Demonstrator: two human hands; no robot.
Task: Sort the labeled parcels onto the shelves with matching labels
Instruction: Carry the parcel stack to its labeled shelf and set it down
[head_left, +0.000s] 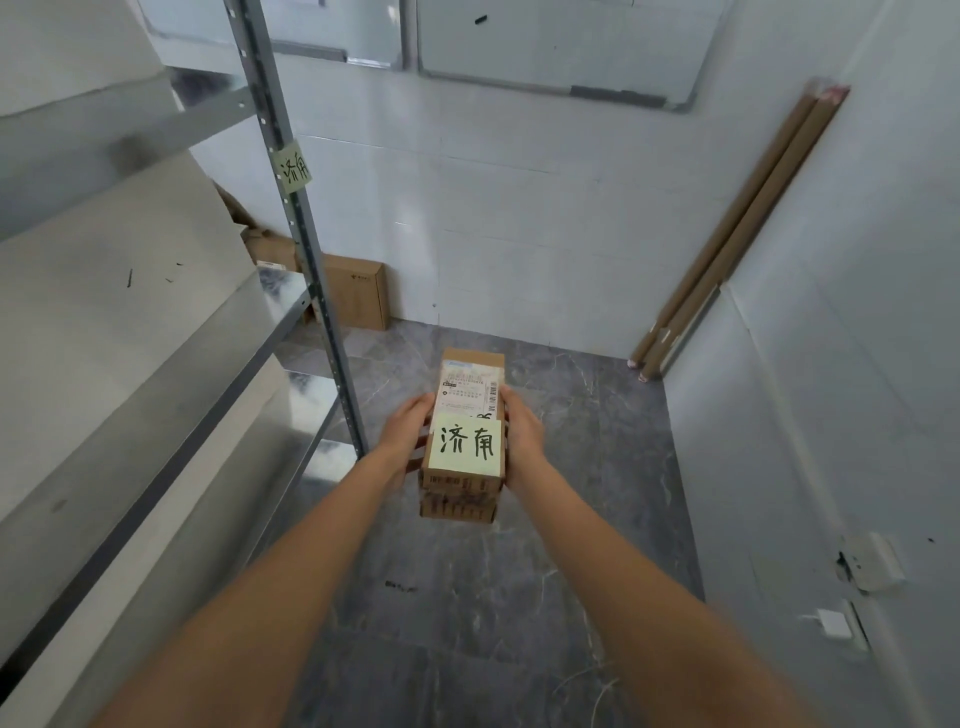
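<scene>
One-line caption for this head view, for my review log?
Both hands, left hand and right hand, hold a labeled parcel beside the shelf post's matching label.

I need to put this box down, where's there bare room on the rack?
The shelf left of the labelled post looks bare along its front. Its back corner is crowded with cardboard boxes.

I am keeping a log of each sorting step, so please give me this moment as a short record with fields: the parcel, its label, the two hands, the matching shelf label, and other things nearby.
parcel: brown cardboard parcel, held up over the floor
parcel label: yellow note on top, handwritten 济南
left hand: left hand grips the parcel's left side
right hand: right hand grips its right side
shelf label: post label on the metal shelf post, same characters
nearby: flat carton against the wall; long cardboard tubes leaning in the corner
</scene>
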